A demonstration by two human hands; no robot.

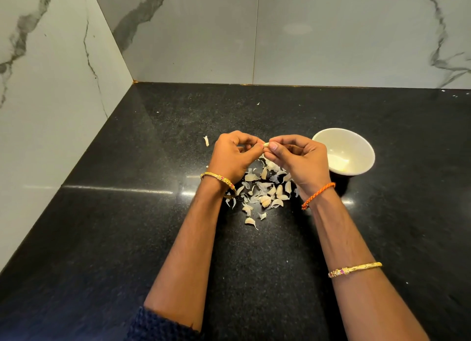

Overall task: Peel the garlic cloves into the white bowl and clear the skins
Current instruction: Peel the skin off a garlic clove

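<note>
I see the marbled white wall tiles closing off the back and left of a black speckled worktop, which fills most of my view. Both forearms reach up from the bottom edge, a dark knitted sleeve pushed back on the left one. The white bowl stands on the worktop just right of the right hand, near it but not touching as far as I can tell, with a pale peeled piece or two lying in its bottom. Below and between the hands lies the pile of garlic cloves and skins, loose and scattered, partly hidden under the wrists; I cannot tell cloves from husks in every case. The left hand and the right hand meet above that pile, fingers curled inward on both, and together they pinch one garlic clove between thumbs and fingertips, only its pale tip showing. A gold bangle sits on the left wrist, an orange cord on the right wrist, and a second gold bangle lower on the right forearm. One stray skin lies apart, just left of the left hand.
</note>
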